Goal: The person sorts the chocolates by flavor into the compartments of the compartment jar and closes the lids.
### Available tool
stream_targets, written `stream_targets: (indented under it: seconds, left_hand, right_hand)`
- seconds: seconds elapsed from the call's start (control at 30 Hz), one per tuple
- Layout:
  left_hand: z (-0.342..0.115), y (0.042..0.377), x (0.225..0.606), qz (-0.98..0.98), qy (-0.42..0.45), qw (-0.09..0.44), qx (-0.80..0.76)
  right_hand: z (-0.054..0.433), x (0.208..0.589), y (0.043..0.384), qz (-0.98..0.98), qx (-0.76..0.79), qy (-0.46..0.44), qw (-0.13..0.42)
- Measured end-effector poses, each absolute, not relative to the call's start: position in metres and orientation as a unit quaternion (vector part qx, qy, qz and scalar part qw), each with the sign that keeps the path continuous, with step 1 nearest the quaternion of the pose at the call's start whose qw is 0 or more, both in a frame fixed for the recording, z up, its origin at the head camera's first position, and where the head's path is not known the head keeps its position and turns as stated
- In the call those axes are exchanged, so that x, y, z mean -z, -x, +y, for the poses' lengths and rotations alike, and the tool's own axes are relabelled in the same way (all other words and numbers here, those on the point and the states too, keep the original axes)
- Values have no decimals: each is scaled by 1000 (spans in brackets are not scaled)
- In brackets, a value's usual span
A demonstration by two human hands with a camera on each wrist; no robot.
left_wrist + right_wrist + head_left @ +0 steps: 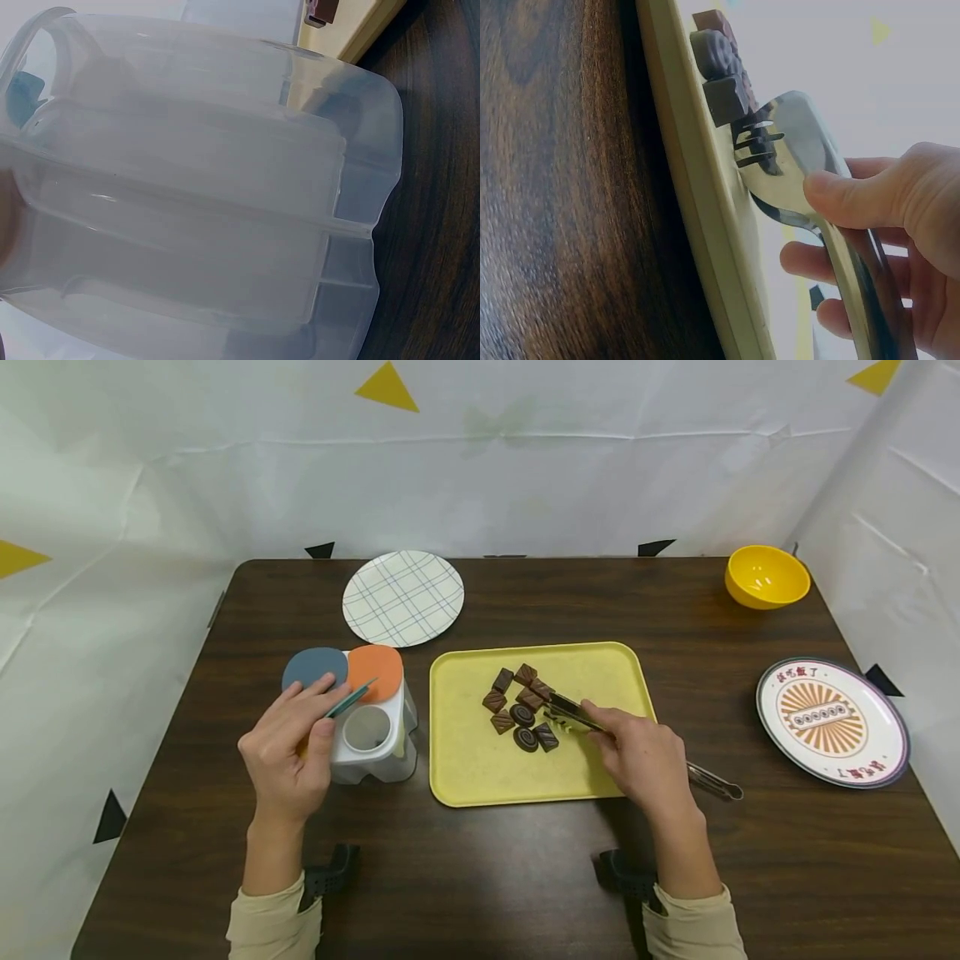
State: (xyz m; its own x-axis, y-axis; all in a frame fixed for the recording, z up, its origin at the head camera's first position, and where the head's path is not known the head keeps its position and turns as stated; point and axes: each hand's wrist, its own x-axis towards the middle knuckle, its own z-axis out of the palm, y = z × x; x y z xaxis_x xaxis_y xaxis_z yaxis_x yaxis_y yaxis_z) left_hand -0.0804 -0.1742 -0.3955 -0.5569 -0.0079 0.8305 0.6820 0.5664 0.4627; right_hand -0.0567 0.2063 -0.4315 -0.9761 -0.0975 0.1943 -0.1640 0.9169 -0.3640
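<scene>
My left hand [291,752] pinches a teal lid [350,700], tilted up on edge over a white compartment box [378,758]. One round opening of the box shows below that lid. Blue-grey [315,665] and orange [377,670] lids cover the rear compartments. In the left wrist view, the translucent box wall [195,195] fills most of the frame. My right hand [647,758] grips metal tongs [712,782], whose fork-like tip [761,146] reaches to the edge of a cluster of chocolates [522,714]. Those dark and brown pieces lie on a yellow tray [465,768].
Behind the box lies a white plate with a blue grid [405,597]. A yellow bowl [767,578] stands at the back right corner, and a patterned round plate [832,722] lies at the right edge. White sheeting [495,493] rises behind the dark wood table [480,893].
</scene>
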Motion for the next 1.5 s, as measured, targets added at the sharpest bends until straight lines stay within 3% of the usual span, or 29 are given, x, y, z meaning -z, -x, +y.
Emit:
stream_targets:
  seconds: [0.77, 1.5]
  left_hand:
    - [-175, 82, 397, -785, 213, 416, 406]
    - [-173, 82, 395, -779, 215, 425, 408]
  right_hand:
    - [214, 420, 53, -963, -231, -54, 125]
    - [173, 380, 58, -929, -265, -165, 197]
